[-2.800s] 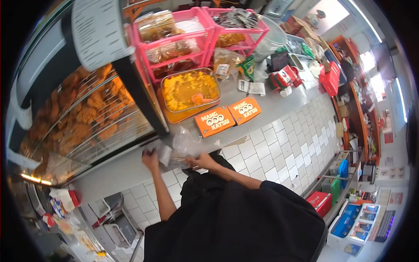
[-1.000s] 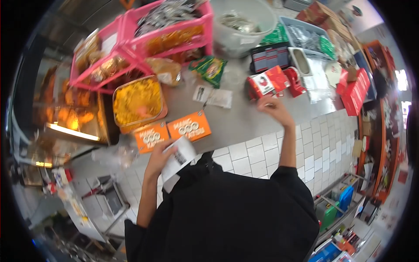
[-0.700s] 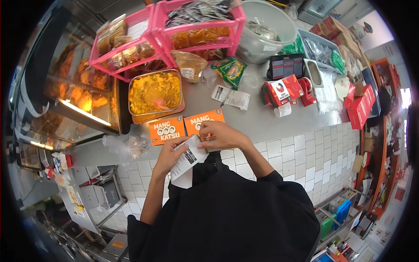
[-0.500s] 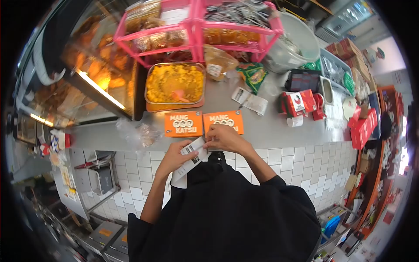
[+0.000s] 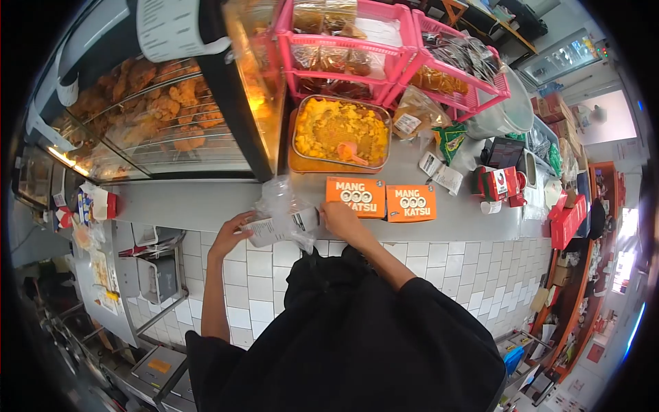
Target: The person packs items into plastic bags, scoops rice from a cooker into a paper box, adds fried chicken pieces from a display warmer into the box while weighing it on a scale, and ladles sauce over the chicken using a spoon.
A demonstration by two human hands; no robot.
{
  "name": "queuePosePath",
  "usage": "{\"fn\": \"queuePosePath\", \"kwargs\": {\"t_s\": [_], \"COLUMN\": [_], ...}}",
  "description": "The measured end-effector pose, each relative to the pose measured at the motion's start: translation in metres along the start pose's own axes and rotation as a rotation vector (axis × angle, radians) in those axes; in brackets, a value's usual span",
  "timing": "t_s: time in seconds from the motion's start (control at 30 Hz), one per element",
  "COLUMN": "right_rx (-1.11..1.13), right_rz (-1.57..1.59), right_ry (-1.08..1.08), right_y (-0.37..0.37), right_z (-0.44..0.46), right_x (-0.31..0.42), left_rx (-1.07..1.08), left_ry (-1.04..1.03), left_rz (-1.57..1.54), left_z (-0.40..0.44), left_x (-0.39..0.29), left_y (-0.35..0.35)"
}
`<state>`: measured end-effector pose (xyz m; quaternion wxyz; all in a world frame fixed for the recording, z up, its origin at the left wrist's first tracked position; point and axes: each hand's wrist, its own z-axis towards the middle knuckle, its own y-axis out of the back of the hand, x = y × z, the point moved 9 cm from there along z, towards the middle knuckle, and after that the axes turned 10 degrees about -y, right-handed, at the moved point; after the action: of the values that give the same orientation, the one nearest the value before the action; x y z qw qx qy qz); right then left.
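Currently the glass food case (image 5: 165, 117) stands beyond your left hand (image 5: 230, 235), two orange boxes (image 5: 410, 204) just past your right hand (image 5: 342, 220). Between both hands, a clear bag (image 5: 279, 204) overlaps the printed slip (image 5: 262, 234) your left pinches; whether your right grips it, I cannot tell

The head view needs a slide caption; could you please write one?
Both hands at work with a printed paper slip and a clear plastic bag, beside two orange boxes.
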<state>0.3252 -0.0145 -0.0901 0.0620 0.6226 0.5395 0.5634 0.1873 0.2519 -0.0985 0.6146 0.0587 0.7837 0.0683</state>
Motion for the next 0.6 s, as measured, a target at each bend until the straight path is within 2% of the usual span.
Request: {"fn": "queuePosePath", "kwargs": {"t_s": [0.07, 0.17, 0.27, 0.37, 0.47, 0.53, 0.6], "right_rx": [-0.057, -0.020, -0.256, -0.226, -0.116, -0.206, -0.139], "right_rz": [-0.045, -0.124, -0.062, -0.023, 0.212, 0.367, 0.480], "right_ry": [-0.065, -0.020, -0.113, -0.232, -0.229, -0.061, -0.020], "right_y": [-0.015, -0.065, -0.056, -0.033, -0.056, -0.070, -0.066], "right_z": [0.020, 0.051, 0.046, 0.035, 0.033, 0.038, 0.039], "right_x": [0.012, 0.006, 0.024, 0.046, 0.037, 0.025, 0.021], "left_rx": [0.065, 0.141, 0.169, 0.148, 0.072, 0.041, 0.029], "left_ry": [0.079, 0.184, 0.091, 0.063, 0.076, 0.042, 0.033], "left_rz": [-0.254, -0.359, -0.328, -0.256, -0.242, -0.243, -0.241], "left_z": [0.011, 0.016, 0.019, 0.014, -0.013, -0.009, -0.024], "left_x": [0.036, 0.075, 0.087, 0.096, 0.113, 0.106, 0.085], "left_y": [0.005, 0.005, 0.000, -0.001, -0.005, -0.019, -0.030]}}
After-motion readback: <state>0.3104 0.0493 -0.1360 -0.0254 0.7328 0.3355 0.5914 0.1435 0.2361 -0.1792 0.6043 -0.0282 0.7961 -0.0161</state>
